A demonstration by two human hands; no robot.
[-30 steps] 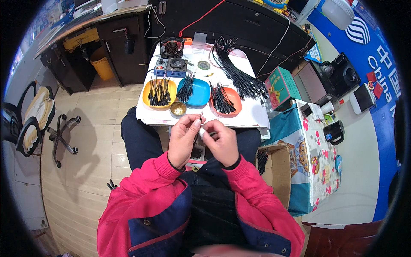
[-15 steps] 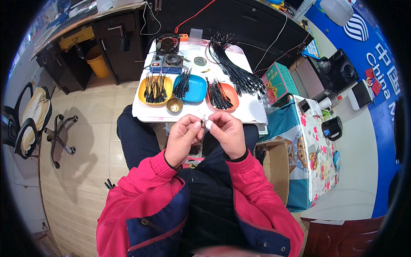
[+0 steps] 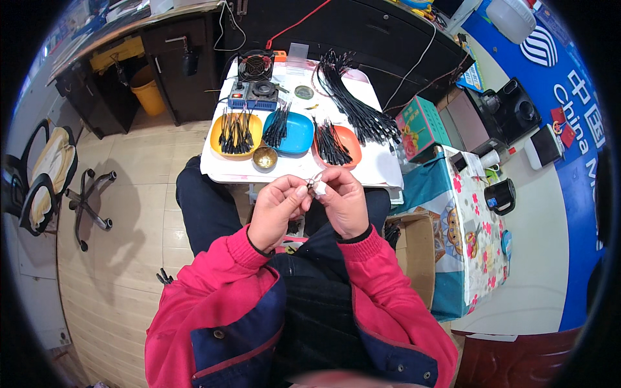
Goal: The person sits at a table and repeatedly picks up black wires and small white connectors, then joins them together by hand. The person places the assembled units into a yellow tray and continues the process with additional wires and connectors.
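Above my lap, just in front of the small white table [image 3: 220,171], both hands meet with fingertips pinched. My left hand [image 3: 279,207] is closed on a thin dark wire [image 3: 309,183], mostly hidden by the fingers. My right hand [image 3: 344,204] pinches at the same spot. A small white piece [image 3: 319,188] sits at the right thumb tip; whether it is wrapped on or held I cannot tell. Beyond the hands, bundles of short black cables lie in a yellow tray [image 3: 215,143], a blue tray [image 3: 301,129] and an orange tray [image 3: 352,145].
A small brass-coloured bowl [image 3: 264,158] stands at the yellow tray's near corner. Behind the trays are a blue device [image 3: 253,100] with a round top and a fan [image 3: 256,66]. Long black cables [image 3: 356,97] spread over the table's right. An open cardboard box [image 3: 417,249] stands beside my right leg.
Fingertips have shifted slightly against each other, and the right index finger looks a little more extended. Both hands stay in about the same place, still pinched together.
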